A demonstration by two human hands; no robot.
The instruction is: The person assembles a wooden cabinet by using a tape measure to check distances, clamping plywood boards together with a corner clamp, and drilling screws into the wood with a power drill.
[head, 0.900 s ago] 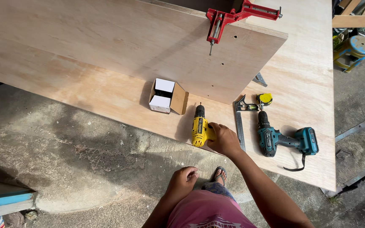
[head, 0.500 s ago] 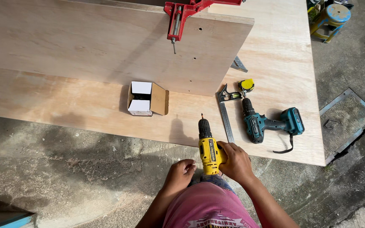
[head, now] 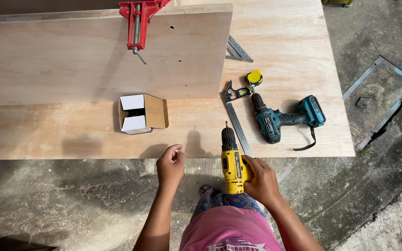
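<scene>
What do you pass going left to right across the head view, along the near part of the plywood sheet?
Open cardboard box → left hand → yellow cordless drill, held in the right hand → teal cordless drill.

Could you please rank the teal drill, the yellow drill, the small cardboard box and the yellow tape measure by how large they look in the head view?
1. Teal drill, though the yellow drill looks about as large; the right hand covers part of it, so unsure.
2. Small cardboard box.
3. Yellow tape measure, clearly smallest.
</scene>
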